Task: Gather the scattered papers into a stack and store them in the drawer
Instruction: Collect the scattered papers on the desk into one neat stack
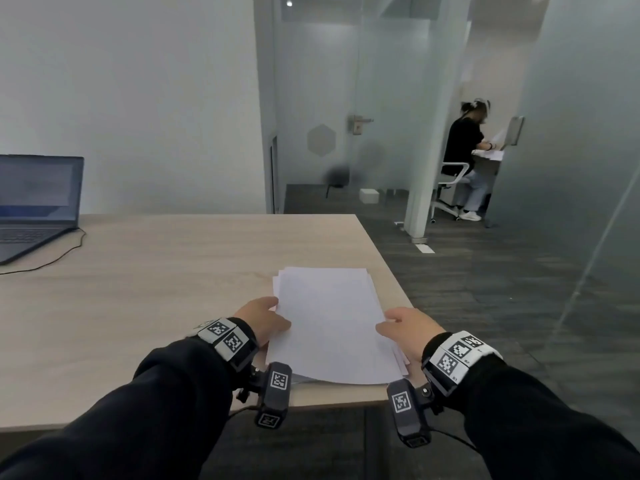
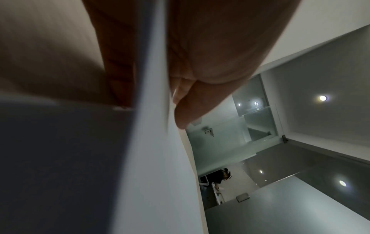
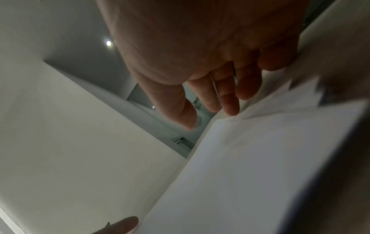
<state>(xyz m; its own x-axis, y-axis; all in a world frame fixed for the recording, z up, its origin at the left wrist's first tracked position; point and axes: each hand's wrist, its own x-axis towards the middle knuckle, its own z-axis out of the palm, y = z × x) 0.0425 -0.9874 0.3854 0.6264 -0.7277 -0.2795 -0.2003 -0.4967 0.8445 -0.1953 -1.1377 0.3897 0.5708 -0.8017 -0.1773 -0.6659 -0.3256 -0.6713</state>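
A loose stack of white papers (image 1: 332, 320) lies at the front right corner of the wooden table (image 1: 156, 289), its sheets slightly fanned. My left hand (image 1: 265, 318) holds the stack's left edge. In the left wrist view the paper (image 2: 154, 142) runs between the thumb (image 2: 192, 107) and the shadowed fingers beneath. My right hand (image 1: 407, 329) is at the stack's right edge. In the right wrist view its straight fingers (image 3: 228, 101) touch the offset sheet edges (image 3: 260, 158), with the thumb apart. No drawer is in view.
An open laptop (image 1: 34, 202) with a black cable (image 1: 62, 254) sits at the table's far left. The table's right edge drops to dark floor. Frosted glass partitions stand behind, and a person (image 1: 465, 157) sits at a desk at the far right.
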